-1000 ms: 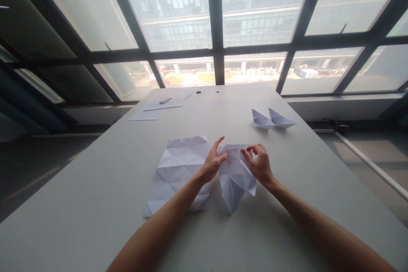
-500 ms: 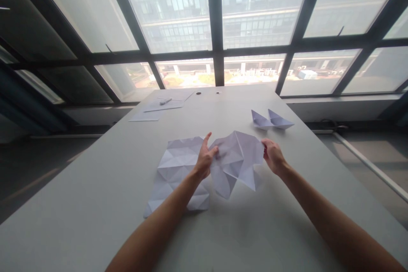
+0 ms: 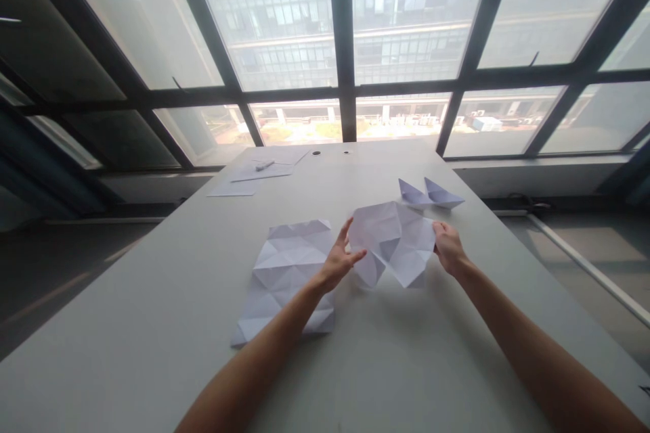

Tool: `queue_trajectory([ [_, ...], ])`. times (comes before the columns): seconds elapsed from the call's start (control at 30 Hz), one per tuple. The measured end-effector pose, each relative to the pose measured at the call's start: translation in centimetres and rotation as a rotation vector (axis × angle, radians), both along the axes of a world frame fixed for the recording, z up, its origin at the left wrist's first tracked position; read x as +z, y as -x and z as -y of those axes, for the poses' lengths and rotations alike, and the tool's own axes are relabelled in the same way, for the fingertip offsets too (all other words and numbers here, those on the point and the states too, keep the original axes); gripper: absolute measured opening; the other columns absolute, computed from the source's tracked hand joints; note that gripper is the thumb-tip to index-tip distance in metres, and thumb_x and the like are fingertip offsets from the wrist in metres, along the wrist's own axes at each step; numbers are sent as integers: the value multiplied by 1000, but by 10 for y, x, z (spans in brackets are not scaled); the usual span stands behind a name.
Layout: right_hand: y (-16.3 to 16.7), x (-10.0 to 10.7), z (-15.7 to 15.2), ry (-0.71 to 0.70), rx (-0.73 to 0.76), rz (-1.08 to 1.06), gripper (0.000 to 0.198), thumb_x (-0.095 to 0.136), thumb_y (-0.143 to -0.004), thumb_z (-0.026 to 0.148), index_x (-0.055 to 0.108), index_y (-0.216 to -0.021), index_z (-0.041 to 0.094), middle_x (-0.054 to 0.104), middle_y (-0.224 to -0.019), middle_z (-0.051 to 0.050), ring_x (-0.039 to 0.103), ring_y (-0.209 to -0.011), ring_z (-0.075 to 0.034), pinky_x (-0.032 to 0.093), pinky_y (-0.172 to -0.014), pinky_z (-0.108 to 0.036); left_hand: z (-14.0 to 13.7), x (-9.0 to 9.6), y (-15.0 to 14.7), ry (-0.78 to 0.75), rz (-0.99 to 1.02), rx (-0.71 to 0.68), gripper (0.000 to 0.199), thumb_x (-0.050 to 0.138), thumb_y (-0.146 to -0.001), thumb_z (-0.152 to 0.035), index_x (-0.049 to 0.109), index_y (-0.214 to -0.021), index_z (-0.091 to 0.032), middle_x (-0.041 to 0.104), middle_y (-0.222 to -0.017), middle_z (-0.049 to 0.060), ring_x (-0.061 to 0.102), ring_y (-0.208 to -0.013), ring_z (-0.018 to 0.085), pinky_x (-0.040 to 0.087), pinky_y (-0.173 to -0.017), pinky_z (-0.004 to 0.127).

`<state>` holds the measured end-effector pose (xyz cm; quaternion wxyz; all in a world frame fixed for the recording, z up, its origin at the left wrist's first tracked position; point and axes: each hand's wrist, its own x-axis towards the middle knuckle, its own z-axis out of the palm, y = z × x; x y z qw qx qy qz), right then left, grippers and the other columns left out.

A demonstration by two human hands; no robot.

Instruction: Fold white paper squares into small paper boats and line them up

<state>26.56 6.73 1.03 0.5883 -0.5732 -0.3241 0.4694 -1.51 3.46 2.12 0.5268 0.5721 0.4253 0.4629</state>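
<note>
Between my hands, a creased sheet of white paper [image 3: 393,237] is held above the table, partly unfolded with several fold lines and flaps hanging down. My left hand [image 3: 342,258] grips its left edge, thumb in front and fingers behind. At the right edge, my right hand [image 3: 447,245] pinches the paper between thumb and fingers. A second creased sheet of paper [image 3: 289,260] lies spread on the table, left of the held one and partly behind my left forearm. Beyond my right hand stand two folded paper boats [image 3: 439,195], side by side.
The white table [image 3: 152,325] runs toward large dark-framed windows. At its far left lie flat paper sheets [image 3: 236,187] with a small whitish object [image 3: 264,166] on top, too small to name. Two round holes sit near the far edge. A white pipe [image 3: 583,264] runs along the floor at right.
Both hands have moved slightly right with the paper. The sheet is opened wider and tilted more upright, and its lower flaps have shifted. My left hand has changed its grip.
</note>
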Motion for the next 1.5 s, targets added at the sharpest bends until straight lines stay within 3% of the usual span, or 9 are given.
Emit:
queue_trajectory([
  [0.17, 3, 7, 20, 51, -27, 18, 27, 55, -85, 46, 54, -94, 20, 64, -74, -1, 61, -57, -15, 51, -49, -25, 0, -3, -2, 73, -46, -55, 64, 72, -79, -26, 53, -139, -16, 66, -119, 14, 68, -89, 22, 56, -75, 32],
  [0.4, 14, 3, 69, 160, 132, 163, 105, 79, -66, 27, 19, -151, 19, 67, -81, -2, 64, -62, -19, 54, -51, -27, -1, -6, -7, -210, -83, -85, 76, 72, -77, -20, 44, -147, -24, 33, -155, 13, 49, -128, 29, 50, -99, 37],
  [0.5, 10, 0, 80, 109, 151, 195, 115, 80, -63, 26, 13, -155, 15, 64, -70, 2, 59, -56, -17, 50, -49, -25, 0, -3, -6, -204, -30, -131, 82, 72, -76, -19, 39, -150, -26, 29, -156, 12, 52, -125, 28, 52, -95, 35],
  [0.77, -46, 6, 118, 29, 60, 488, 105, 75, -69, 42, 20, -155, 17, 65, -76, 0, 63, -62, -19, 50, -54, -28, -6, 21, 20, 24, 51, -243, 85, 76, -72, -19, 40, -149, -28, 35, -155, 12, 65, -95, 18, 57, -76, 26],
  [0.87, -76, 3, 129, 98, 212, 681, 96, 71, -71, 45, 29, -152, 15, 67, -77, -3, 64, -63, -22, 53, -58, -34, -5, 37, 34, 53, -33, -381, 84, 77, -71, -18, 44, -147, -29, 37, -155, 10, 61, -111, 25, 55, -85, 29],
  [1.0, -91, 17, 115, -88, 131, 1055, 72, 66, -75, 56, 57, -132, 13, 61, -124, -20, 62, -106, -34, 52, -88, -48, -4, 53, 43, 100, -135, -658, 77, 76, -76, -21, 46, -146, -30, 37, -155, 8, 53, -125, 30, 53, -90, 31],
  [1.1, -70, 41, 91, -196, 304, 1029, 74, 68, -76, 61, 56, -133, 15, 55, -137, -20, 50, -126, -36, 45, -100, -50, -5, 59, 43, 119, -112, -793, 72, 77, -78, -26, 49, -144, -28, 38, -155, 8, 49, -129, 31, 51, -93, 32],
  [1.27, -16, 65, 69, 39, 986, 577, 57, 67, -79, 60, 68, -114, 15, 72, -97, -11, 65, -87, -25, 51, -72, -33, -9, 78, 55, 106, -75, -799, 72, 78, -80, -29, 47, -145, -27, 40, -153, 12, 48, -130, 32, 49, -95, 36],
  [1.5, 72, 61, 66, -169, 935, 238, 39, 75, -74, 45, 68, -100, 17, 67, -77, -2, 59, -70, -15, 44, -64, -26, -22, 122, 131, 101, -108, -543, 79, 80, -75, -28, 46, -146, -28, 38, -154, 15, 58, -119, 31, 55, -86, 35],
])
